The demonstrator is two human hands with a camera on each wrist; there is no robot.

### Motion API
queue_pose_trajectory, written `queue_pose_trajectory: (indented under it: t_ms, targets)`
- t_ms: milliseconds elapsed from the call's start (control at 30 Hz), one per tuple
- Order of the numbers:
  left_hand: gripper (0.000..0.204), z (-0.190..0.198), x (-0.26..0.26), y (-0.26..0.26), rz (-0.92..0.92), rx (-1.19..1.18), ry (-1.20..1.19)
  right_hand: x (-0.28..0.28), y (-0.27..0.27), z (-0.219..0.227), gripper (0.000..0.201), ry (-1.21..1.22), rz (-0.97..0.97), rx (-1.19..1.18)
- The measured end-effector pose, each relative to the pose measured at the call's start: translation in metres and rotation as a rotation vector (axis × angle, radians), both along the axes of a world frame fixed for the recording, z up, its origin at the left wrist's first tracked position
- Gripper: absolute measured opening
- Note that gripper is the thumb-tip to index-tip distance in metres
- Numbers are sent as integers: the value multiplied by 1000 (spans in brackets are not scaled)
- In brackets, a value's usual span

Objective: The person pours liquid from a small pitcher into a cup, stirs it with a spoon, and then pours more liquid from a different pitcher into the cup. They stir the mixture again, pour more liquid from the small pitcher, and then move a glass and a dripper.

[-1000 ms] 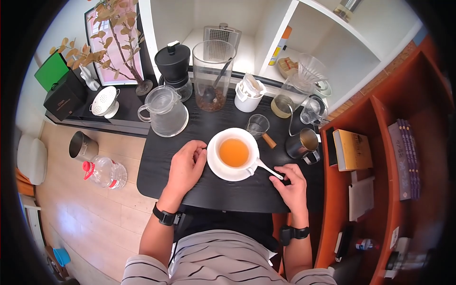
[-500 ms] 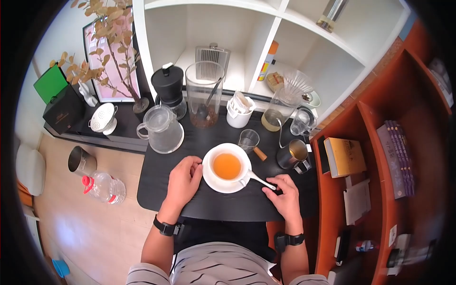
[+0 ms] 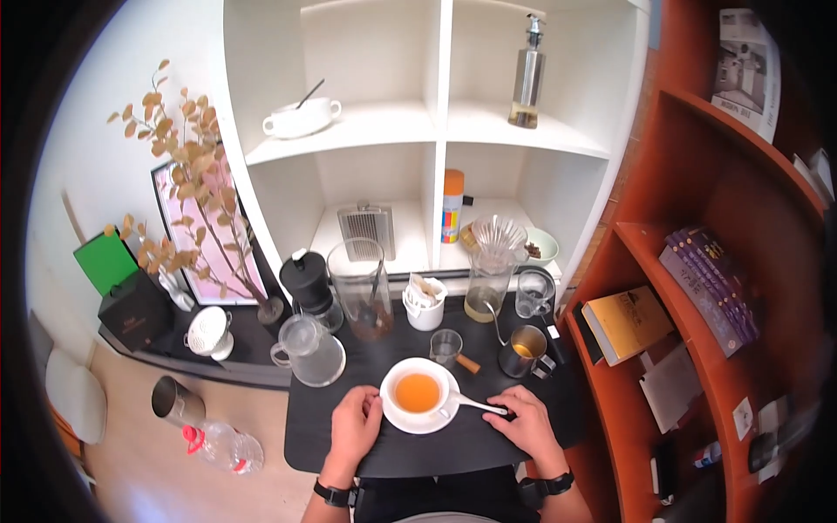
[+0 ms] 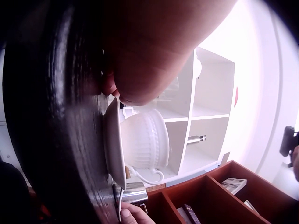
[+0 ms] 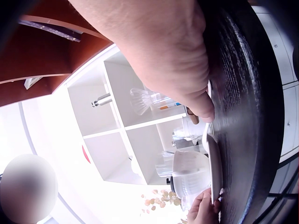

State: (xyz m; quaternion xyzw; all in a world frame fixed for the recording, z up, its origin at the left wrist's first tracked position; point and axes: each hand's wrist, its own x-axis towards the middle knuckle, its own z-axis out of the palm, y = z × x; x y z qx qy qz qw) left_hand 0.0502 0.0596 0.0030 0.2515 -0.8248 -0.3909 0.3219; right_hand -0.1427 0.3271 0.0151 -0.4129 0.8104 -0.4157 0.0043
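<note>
A white cup (image 3: pixel 440 379) of amber liquid (image 3: pixel 417 393) stands on a white saucer (image 3: pixel 418 425) on the black table. My left hand (image 3: pixel 356 424) is at the saucer's left edge; in the left wrist view its thumb and a finger lie on either side of the rim (image 4: pixel 112 140). A white spoon (image 3: pixel 475 403) rests on the saucer with its handle pointing right. My right hand (image 3: pixel 527 424) pinches the handle's end between thumb and index finger, palm side low over the tabletop.
Behind the cup stand a small glass with a wooden handle (image 3: pixel 445 347), a metal pitcher (image 3: pixel 521 353), a glass server (image 3: pixel 311 353), a black grinder (image 3: pixel 305 279) and a white mug (image 3: pixel 425 312). White shelves (image 3: pixel 375 131) rise at the back; a red-brown bookcase (image 3: pixel 641 253) borders the right.
The head view has tilted upward, so the table sits lower and more shelf shows. Both hands keep their places at the saucer and the spoon.
</note>
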Motion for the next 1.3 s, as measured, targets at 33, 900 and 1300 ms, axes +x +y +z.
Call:
queue_pose_trajectory:
  t_ms: [33,900,1300]
  targets:
    - [13,2,0,1,4,-10,0,1,1,0,30,-13,-8,3]
    - [14,-6,-1,1,-15,-79,11,-2,2,-3,14,-9,-22,-1]
    - [16,1,-2,2,-21,-59,-48,0,-2,0,13,88,-20,-24]
